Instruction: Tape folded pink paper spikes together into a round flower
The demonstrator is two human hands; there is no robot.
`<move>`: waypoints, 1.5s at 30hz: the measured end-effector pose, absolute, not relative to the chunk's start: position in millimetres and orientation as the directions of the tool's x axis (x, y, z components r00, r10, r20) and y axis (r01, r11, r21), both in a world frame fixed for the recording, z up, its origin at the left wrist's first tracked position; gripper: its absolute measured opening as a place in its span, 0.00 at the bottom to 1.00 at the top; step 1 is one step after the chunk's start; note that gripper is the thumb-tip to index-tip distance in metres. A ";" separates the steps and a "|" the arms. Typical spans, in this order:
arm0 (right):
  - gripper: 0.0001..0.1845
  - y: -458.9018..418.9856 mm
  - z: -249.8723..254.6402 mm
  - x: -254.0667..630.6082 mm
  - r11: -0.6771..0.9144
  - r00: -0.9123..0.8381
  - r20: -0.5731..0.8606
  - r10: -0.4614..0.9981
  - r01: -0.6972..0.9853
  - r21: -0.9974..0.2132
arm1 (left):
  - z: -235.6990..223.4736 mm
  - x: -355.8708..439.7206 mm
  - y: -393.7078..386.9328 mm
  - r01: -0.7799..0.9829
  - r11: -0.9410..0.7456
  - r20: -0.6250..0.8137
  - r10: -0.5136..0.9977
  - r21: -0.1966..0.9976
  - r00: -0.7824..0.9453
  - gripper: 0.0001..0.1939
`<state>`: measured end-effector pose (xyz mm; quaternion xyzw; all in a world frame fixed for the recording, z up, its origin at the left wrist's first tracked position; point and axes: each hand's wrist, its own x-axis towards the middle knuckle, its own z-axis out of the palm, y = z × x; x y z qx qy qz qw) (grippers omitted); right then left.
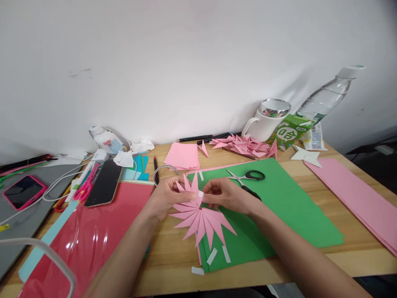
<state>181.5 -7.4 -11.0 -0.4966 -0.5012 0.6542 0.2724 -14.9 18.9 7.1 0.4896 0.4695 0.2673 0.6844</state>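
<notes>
My left hand (166,196) is closed on a pink folded-paper pinwheel (200,225), with its thumb on the upper points. The pinwheel has many pointed blades fanned around a small centre hole. My right hand (225,195) has its fingers pinched together at the pinwheel's upper right edge, on a small white strip (201,193). The pinwheel hangs over green paper sheets (279,207). On the green paper lie loose white strips (212,256) and open scissors (245,178) with black handles, just behind my right hand.
Folded pink pieces (242,145) are heaped near the wall, beside square pink sheets (182,155). A white mug (266,124), a green box (291,131) and a tilted water bottle (328,97) stand behind. At left are a phone (105,182), a red folder (102,223) and cables.
</notes>
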 end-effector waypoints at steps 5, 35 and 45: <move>0.21 -7.2 -12.2 178.9 -0.242 -0.283 -0.220 0.934 -0.045 -0.969 | 5.4 -15.7 21.6 0.096 0.374 -0.380 0.835 0.922 0.399 0.16; 0.04 -12.1 -29.8 165.8 -0.003 -0.205 -0.059 0.977 0.265 -0.964 | -2.6 -11.1 20.0 0.219 0.395 -0.450 0.828 0.892 0.335 0.20; 0.07 -14.8 -24.7 168.7 0.321 -0.333 0.152 0.931 0.543 -0.776 | -3.0 -11.1 21.5 0.207 0.442 -0.487 0.816 0.873 0.312 0.21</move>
